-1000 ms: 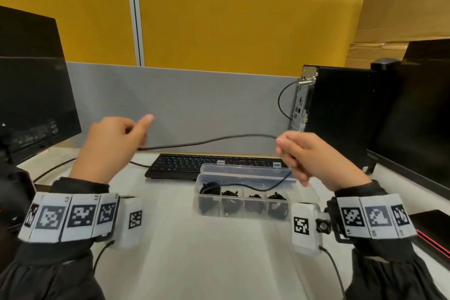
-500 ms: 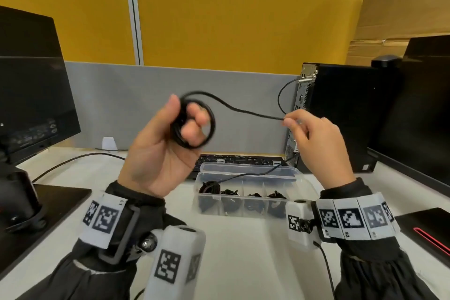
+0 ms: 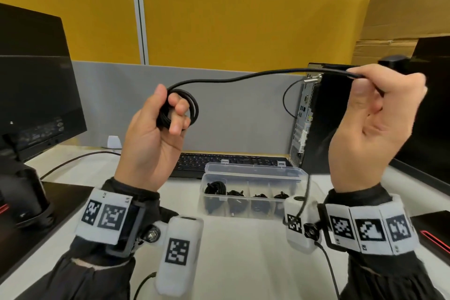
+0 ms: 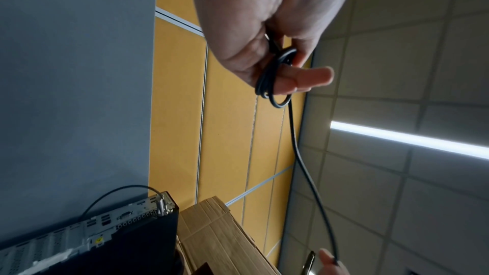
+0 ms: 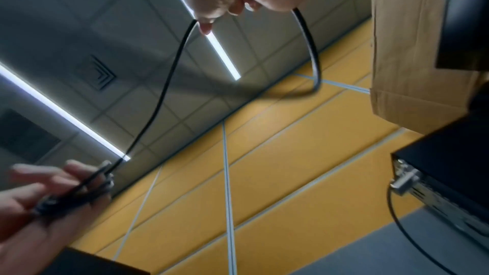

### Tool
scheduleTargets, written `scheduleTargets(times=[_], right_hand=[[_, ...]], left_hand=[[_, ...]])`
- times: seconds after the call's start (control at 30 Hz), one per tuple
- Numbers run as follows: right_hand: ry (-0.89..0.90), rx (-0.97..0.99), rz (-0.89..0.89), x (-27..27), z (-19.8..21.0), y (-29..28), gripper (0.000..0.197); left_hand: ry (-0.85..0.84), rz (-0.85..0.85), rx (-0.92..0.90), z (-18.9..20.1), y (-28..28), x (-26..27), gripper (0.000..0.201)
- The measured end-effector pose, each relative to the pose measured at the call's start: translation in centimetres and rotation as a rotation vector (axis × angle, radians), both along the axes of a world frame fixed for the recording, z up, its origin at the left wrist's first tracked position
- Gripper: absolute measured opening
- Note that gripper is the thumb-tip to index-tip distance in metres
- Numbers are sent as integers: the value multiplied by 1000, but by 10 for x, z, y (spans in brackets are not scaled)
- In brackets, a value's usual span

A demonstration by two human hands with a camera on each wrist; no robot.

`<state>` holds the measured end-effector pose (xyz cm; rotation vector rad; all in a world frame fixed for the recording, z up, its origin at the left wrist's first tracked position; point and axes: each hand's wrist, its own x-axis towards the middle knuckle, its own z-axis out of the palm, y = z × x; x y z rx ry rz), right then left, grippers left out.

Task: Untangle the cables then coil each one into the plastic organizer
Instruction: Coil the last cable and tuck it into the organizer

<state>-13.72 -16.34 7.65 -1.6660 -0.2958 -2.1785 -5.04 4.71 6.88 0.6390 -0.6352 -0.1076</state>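
A black cable [image 3: 243,77] spans between both raised hands above the desk. My left hand [image 3: 155,129] is palm-up with a small coil of the cable [image 3: 193,107] wound round its fingers, thumb against the loops; the coil [image 4: 275,83] shows in the left wrist view too. My right hand [image 3: 372,114] pinches the cable's straight run [image 5: 164,91] at upper right, and the free tail [image 3: 305,192] hangs down past the wrist. The clear plastic organizer [image 3: 253,175] stands open on the desk below, with several black coiled cables in its compartments.
A black keyboard [image 3: 231,161] lies behind the organizer. A desktop PC case [image 3: 314,114] stands at the right with a thin cable plugged in. Monitors stand at left [image 3: 31,75] and right [image 3: 431,95]. A grey and yellow partition [image 3: 219,31] backs the white desk [image 3: 243,263].
Both hands have risen. The left hand turned palm-up and wound the cable into a coil round its fingers; the right hand moved up and to the right, drawing the cable out.
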Motion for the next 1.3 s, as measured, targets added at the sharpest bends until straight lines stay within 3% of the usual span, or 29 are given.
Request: scheduleTargets(times=[0.1,0.2,0.3,0.37,0.47,0.57,0.63,0.7,0.83,0.9,0.97,1.03,1.13,1.2,1.3], right_hand=[[24,-26,-10,-5,3,4,11],[175,-54,17,-3,2,5,9],[585,-48,86,10,-6,-3,8],[904,-38,110,18,-16,-7,19],[1079,-83,-6,27,-29,-12,33],[1314,-233,-97,32,-33,-13,33],[1522,-338,57,33,-36,-5,33],[1645,-452,227,31,-39,15,30],[1600,-590,424,21,-39,46,25],[1446,-530,488,13,-28,47,24],[1216,-435,430,8,-19,40,23],[1005,-329,282,8,-16,30,21],[829,-192,153,16,-21,18,21],[845,-142,114,23,-26,14,23],[1057,-125,105,29,-32,13,27]], left_hand=[[0,5,-4,1,0,-1,36],[-8,3,19,1,1,-3,35],[21,13,73,1,-1,-3,35],[43,11,107,0,-4,-5,35],[47,-56,81,1,-5,-9,36],[88,-27,-109,4,-2,-5,41],[140,28,-220,2,1,3,44],[116,125,-189,-5,2,14,38],[-48,454,206,-24,-3,36,25],[-180,598,517,-34,-3,44,23],[-315,638,816,-41,-3,43,28],[-392,505,991,-39,-5,35,42],[-391,86,997,-27,-7,11,57],[-380,-94,901,-21,-7,-1,45],[-347,-164,704,-15,-8,-10,32]])
